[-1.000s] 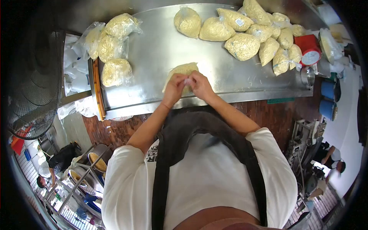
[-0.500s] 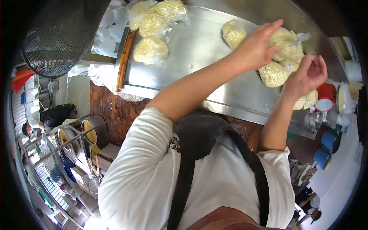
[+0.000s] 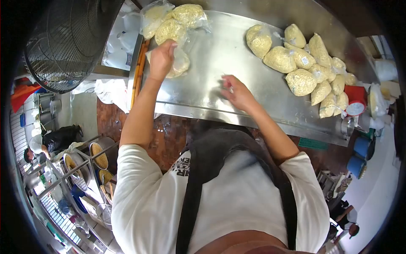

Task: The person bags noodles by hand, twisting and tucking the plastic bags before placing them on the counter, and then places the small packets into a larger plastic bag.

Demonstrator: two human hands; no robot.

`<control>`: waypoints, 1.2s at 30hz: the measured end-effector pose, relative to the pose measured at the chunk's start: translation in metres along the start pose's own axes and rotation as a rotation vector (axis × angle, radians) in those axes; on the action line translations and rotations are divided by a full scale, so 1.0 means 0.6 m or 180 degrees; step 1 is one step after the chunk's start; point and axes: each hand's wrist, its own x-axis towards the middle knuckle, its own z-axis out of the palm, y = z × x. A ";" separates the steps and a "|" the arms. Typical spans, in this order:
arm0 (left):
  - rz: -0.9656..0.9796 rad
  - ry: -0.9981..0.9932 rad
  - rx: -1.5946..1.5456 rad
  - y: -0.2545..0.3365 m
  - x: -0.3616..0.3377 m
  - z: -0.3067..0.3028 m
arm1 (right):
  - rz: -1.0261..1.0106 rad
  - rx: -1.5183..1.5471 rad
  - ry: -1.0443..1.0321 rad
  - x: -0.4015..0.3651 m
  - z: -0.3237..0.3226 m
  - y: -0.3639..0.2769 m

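At the left end of the steel table, my left hand is closed at the top of a clear plastic bag of pale yellow, noodle-like shreds; its fingers partly hide the bag's neck. Several similar bags lie just behind it. Over the middle of the table, my right hand holds nothing that I can see, its thumb and fingers apart and slightly blurred. A larger group of tied bags is piled along the right side, some leaning on each other.
The steel table has a raised back wall. Wooden sticks lie along its left edge, near a wire fan guard. A red container stands at the right end. Metal racks with pots and other people are farther off.
Both hands have left the pile on the right and swung left. My left hand has reached a left-side bag, which now lies slightly farther right; my right hand is over mid-table.
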 end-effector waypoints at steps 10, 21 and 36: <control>-0.2122 -0.1433 -0.3323 0.180 -0.036 0.069 | -0.0133 -0.0591 0.0660 0.052 0.055 0.010; -0.0055 -0.1305 -0.2470 0.091 -0.167 0.342 | -0.0163 0.0577 0.0194 0.029 -0.106 -0.046; -0.1649 -0.1261 -0.4067 0.192 -0.065 0.197 | 0.0816 0.0121 0.0618 0.022 -0.036 0.119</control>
